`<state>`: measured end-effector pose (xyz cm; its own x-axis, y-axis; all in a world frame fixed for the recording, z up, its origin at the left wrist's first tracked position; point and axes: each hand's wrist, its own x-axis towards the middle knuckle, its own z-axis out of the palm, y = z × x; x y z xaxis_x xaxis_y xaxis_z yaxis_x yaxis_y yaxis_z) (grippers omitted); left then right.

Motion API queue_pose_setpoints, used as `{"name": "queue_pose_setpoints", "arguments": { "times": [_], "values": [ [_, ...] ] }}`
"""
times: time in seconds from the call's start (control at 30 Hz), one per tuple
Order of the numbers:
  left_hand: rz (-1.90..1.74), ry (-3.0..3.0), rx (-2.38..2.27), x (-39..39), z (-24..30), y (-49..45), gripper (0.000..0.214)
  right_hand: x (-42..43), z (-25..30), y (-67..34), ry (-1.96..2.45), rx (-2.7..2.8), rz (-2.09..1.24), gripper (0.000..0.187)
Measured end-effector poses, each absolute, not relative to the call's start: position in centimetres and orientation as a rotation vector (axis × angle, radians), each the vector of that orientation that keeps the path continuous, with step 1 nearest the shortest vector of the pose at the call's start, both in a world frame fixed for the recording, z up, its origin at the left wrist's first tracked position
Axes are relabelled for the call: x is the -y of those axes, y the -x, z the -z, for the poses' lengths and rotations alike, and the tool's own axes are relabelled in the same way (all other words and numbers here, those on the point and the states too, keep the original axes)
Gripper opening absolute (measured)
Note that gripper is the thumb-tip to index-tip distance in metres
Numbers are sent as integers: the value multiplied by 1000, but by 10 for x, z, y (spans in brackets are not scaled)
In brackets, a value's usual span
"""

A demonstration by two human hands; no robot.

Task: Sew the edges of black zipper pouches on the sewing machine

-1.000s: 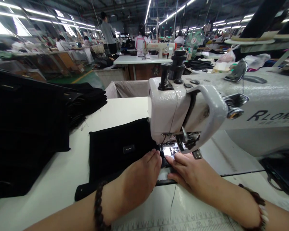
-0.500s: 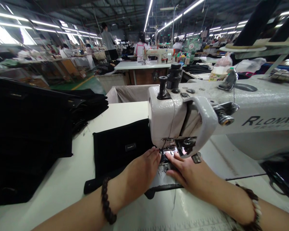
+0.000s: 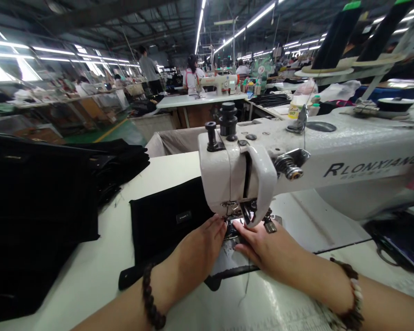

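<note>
A black fabric piece with a small dark label lies on the white sewing table, its right edge running under the head of a white sewing machine. My left hand rests flat on this fabric, fingers together and stretched toward the presser foot. Just right of the foot, my right hand lies with fingers extended and thumb apart, its fingertips beside the needle area. Whatever is under those fingertips is hidden. A loose thread hangs near the table's front.
A tall stack of black fabric pieces covers the table's left side. Thread cones stand on a rack at upper right. A dark glossy object lies at right. Other people work at machines farther back.
The view has shifted, so the machine and fabric appear slightly further left and more of the machine arm shows. Both hands stay beside the presser foot, with little visible movement.
</note>
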<state>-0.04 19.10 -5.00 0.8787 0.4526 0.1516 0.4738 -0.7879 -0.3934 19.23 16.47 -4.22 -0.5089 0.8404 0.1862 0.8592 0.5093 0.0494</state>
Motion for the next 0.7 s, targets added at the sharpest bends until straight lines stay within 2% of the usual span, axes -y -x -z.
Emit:
{"name": "queue_pose_setpoints", "arguments": {
  "times": [0.23, 0.33, 0.53, 0.7],
  "values": [
    [-37, 2604, 626, -190, 44, -2, 40, -167, 43, -194, 1383, 2597, 96, 33],
    [-20, 2612, 628, -186, 42, -2, 38, -165, 40, -194, 1298, 2586, 161, 30],
    [-13, 2645, 686, -181, 37, -4, 37, -165, 42, -190, 1091, 2500, 418, 54],
    [40, 2680, 867, -181, 41, -4, 37, -170, 54, -198, 1040, 2428, 525, 46]
  ]
}}
